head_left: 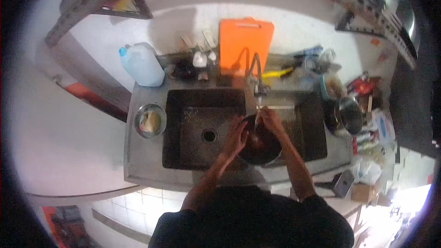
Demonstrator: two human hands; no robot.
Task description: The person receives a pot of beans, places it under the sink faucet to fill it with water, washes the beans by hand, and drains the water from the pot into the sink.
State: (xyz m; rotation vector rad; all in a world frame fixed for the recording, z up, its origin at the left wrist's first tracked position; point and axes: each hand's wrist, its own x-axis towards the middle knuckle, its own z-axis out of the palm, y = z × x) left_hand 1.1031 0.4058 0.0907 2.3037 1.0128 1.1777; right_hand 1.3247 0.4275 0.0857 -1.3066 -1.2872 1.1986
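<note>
A dark round pot (259,149) is held over the divider between the two sink basins, below the faucet (258,76). A thin stream of water (258,110) runs down into it. My left hand (237,134) grips the left side of the pot's rim. At the far right of the rim, beside the stream, my right hand (270,118) has its fingers curled together. Whether those fingers hold the rim or something small is hidden. The inside of the pot looks dark reddish, and its contents are too blurred to name.
The left basin (188,144) has a round drain, and the right basin (312,128) lies partly behind my arm. A bowl with a sponge-like item (150,123) sits at left. Behind stand a bluish jug (143,66) and an orange cutting board (244,48). Pots (347,115) and packages crowd the right.
</note>
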